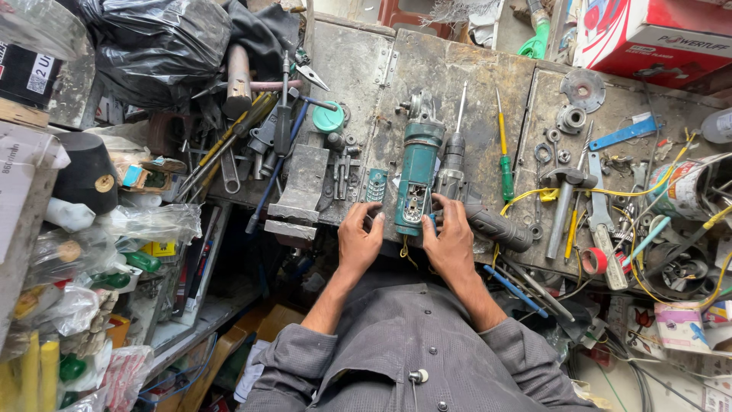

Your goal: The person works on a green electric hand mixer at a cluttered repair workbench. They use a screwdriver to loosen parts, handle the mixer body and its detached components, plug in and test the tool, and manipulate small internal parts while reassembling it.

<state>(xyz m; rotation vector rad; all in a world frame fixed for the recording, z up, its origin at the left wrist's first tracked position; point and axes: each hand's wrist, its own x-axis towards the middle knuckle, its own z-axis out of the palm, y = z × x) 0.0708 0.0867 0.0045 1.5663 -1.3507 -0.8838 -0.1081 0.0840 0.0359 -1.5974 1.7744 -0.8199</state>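
A teal angle grinder (416, 174) lies lengthwise on the worn metal workbench (473, 84), its rear housing opened and its metal gear head pointing away from me. My left hand (360, 238) grips the grinder's near end from the left. My right hand (450, 236) holds the near end from the right, fingers at the open cavity. A yellow wire hangs below the grinder's end between my hands. A grey power tool with a black handle (473, 206) lies right beside the grinder, touching my right hand.
A green-and-yellow screwdriver (505, 152), a hammer (568, 194), wrenches, washers and red tape (595, 261) lie to the right. A metal block (301, 191), pliers, screwdrivers and a teal cap (329, 118) sit left. Black bags, boxes and bottles crowd the left side.
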